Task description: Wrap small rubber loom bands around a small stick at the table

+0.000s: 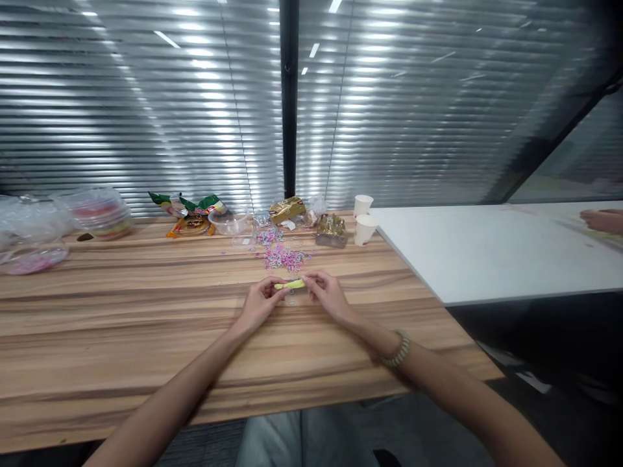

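Note:
A slim yellow stick-like piece [294, 284] is held level between my two hands, just above the wooden table [146, 350]. My left hand [261, 301] pinches its left end between thumb and fingers. At the other end, the fingers of my right hand [329, 296] are closed on it. Its exact kind is too small to make out. A few tiny pale links [291, 302] lie on the wood below it. Just beyond my hands spreads a loose pile of small pink, purple and pale links [283, 257].
Behind the pile stand a clear plastic bowl [228, 224], gold wrappers [331, 231], green snack bags [202, 205] and two paper cups [365, 229]. Stacked plastic tubs [98, 213] sit at the left. A white table [487, 259] adjoins at right, where another person's hand [603, 220] shows.

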`<state>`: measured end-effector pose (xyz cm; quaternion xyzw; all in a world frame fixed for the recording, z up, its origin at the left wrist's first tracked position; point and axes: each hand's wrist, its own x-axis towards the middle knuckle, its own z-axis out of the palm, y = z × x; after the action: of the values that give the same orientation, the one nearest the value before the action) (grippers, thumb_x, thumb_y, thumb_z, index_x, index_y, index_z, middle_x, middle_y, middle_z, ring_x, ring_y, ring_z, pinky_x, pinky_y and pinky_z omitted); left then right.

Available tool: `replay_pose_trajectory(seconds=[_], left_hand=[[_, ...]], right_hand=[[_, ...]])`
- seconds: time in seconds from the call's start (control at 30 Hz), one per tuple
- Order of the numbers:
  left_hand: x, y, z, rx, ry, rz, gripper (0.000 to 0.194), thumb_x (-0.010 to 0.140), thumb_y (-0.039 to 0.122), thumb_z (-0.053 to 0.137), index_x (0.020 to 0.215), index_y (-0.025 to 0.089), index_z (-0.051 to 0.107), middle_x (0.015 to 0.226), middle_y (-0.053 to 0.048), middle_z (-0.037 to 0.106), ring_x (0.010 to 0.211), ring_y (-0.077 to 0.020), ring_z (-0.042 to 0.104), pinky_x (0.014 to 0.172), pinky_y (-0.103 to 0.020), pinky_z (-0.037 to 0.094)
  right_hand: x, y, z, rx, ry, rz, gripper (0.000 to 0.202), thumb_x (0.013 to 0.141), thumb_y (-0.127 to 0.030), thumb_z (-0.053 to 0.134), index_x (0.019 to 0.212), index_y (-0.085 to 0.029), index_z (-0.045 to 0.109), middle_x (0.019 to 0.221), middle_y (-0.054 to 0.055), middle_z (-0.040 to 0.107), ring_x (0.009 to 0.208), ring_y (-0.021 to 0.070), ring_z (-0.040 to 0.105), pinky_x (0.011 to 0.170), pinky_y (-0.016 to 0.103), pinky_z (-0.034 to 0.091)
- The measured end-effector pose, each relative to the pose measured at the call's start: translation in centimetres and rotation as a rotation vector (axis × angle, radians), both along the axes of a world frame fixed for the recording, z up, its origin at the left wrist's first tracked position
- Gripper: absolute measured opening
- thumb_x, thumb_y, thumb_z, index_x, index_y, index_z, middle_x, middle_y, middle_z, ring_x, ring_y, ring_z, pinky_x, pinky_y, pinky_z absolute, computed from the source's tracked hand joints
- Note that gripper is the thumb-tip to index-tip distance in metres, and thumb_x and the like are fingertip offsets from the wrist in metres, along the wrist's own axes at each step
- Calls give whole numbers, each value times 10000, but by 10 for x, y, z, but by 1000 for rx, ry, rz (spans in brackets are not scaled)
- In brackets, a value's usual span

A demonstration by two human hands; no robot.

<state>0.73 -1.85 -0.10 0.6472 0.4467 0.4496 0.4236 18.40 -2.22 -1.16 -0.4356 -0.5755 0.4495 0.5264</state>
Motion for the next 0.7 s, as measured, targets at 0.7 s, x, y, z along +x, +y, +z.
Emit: replay_pose_trajectory(seconds=[0.7], left_hand=[[1,-2,5,-37,4,-10,296,669,376,641,828,130,595,574,0,572,541,-126,537,512,-213,394]], right_hand=[[-2,-3,3,15,-33,22,333,731,-459,560,805,-134,569,545,-21,497,453,89,464,437,203,383]])
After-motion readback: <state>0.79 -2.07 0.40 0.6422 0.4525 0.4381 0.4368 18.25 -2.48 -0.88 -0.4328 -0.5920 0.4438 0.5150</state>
